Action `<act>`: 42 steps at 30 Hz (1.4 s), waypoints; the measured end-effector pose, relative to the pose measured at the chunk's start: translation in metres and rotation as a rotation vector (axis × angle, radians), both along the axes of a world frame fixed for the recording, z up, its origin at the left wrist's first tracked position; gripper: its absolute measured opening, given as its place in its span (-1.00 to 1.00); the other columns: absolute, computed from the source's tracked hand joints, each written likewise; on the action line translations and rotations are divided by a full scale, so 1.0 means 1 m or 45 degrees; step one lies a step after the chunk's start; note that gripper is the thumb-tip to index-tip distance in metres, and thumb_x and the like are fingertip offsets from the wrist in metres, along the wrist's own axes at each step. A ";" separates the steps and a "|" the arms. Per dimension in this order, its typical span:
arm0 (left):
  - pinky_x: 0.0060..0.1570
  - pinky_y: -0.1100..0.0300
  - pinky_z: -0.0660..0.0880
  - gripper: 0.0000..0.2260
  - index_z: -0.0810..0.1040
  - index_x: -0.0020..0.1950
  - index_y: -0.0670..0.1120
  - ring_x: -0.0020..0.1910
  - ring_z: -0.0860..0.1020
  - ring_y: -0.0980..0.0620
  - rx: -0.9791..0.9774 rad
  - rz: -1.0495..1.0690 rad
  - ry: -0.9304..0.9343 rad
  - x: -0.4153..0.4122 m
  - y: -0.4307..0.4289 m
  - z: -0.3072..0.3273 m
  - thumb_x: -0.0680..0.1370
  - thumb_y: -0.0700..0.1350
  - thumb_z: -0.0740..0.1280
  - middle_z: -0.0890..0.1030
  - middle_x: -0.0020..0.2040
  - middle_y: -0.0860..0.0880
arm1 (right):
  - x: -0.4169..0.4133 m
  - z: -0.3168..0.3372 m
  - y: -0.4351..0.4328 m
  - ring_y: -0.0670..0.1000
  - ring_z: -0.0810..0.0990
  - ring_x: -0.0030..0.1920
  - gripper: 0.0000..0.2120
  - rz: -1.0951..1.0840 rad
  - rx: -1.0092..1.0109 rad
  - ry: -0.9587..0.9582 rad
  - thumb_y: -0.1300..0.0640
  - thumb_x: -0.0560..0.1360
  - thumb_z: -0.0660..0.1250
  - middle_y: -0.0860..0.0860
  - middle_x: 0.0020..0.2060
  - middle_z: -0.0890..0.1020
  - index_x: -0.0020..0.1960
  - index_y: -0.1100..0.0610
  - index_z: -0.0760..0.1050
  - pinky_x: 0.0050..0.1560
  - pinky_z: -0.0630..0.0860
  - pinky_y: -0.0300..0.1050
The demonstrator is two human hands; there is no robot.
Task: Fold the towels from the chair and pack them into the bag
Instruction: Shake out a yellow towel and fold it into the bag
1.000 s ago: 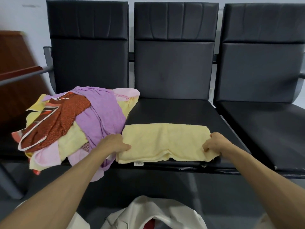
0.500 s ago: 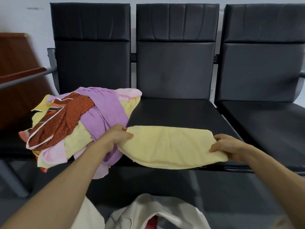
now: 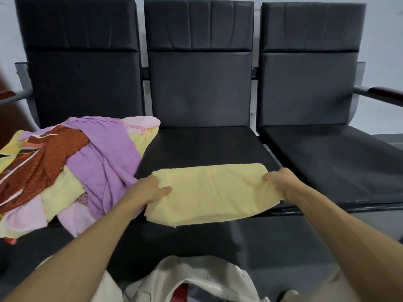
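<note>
The folded towel [image 3: 214,192] lies at the front of the middle chair [image 3: 205,147]; the towel pile [image 3: 72,168] sits on the left chair [image 3: 82,83]; the bag [image 3: 196,277] lies below, nearer.

Pale wall [image 3: 383,29] at the back, brown wooden furniture [image 3: 6,120] far left, grey floor [image 3: 283,247] below.

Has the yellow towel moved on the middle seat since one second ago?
Yes. The yellow towel has come toward the person: its near edge hangs farther past the middle seat's front edge.
</note>
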State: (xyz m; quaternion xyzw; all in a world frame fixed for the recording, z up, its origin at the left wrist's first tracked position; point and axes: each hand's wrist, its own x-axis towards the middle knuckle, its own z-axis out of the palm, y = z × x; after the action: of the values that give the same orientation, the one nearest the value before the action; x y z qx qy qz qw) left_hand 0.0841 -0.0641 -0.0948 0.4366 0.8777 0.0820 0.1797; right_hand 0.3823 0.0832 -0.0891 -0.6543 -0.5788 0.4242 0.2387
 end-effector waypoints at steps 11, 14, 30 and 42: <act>-0.36 0.10 0.60 -0.77 0.46 0.21 -0.19 -0.16 0.58 -0.10 0.521 0.542 -1.385 -0.006 -0.007 0.033 0.60 -0.11 0.30 0.60 -0.07 -0.16 | -0.026 -0.001 -0.011 0.15 0.51 0.13 -0.67 0.095 -0.075 0.002 0.05 0.56 0.30 0.10 0.11 0.50 0.23 0.20 0.35 0.19 0.48 0.10; -0.53 0.15 0.55 -0.89 0.53 0.00 -0.17 -0.36 0.60 -0.05 0.662 0.619 -1.594 -0.019 -0.017 0.040 0.58 -0.13 0.33 0.63 -0.27 -0.12 | -0.041 -0.002 -0.012 0.17 0.55 0.08 -0.69 0.179 -0.158 0.013 0.15 0.54 0.31 0.14 0.11 0.54 0.23 0.25 0.38 0.05 0.55 0.10; -0.06 0.12 0.54 -0.76 0.52 0.26 0.03 -0.10 0.58 0.04 0.835 0.137 -1.096 0.021 -0.010 0.052 0.59 -0.12 0.28 0.61 -0.01 -0.02 | -0.111 -0.013 -0.044 0.14 0.63 0.05 -0.74 0.324 -0.291 0.343 0.09 0.60 0.29 0.13 0.08 0.63 0.21 0.22 0.48 0.09 0.58 0.11; 0.08 0.03 0.57 -0.74 0.48 0.29 -0.01 0.00 0.61 -0.01 0.551 -0.033 -1.102 0.089 0.038 0.013 0.60 -0.09 0.27 0.63 0.03 -0.03 | -0.092 -0.008 -0.036 0.15 0.65 0.00 -0.44 0.237 -0.446 0.476 -0.21 0.65 -0.02 0.16 0.07 0.66 0.17 0.21 0.52 -0.14 0.57 0.01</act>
State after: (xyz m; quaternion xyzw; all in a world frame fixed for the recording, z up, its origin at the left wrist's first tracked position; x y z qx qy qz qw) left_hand 0.1733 -0.0256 -0.0822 0.4007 0.6797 0.4344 0.4344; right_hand 0.2900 0.0475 -0.0975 -0.5400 -0.5002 0.6512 0.1847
